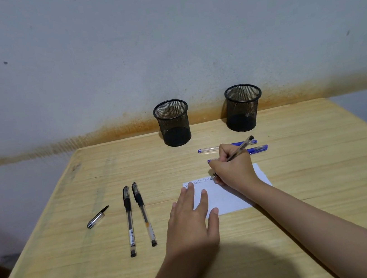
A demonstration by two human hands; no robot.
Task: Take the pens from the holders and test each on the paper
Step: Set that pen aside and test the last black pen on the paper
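Mid-test: right hand point(232, 167) grips a clear black pen point(241, 148), writing on the paper point(227, 200) mid-frame; left hand point(193, 216) lies flat, pinning it. Next I'd guess recapping, cap point(97, 218) at left.

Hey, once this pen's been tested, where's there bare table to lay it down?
Bare wood lies between the pen cap and the left table edge, and right of the paper. It is crowded behind the paper, where two blue pens lie, and left of the left hand, beside two black pens.

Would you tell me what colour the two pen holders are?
Both holders are black wire mesh, seen in the head view.
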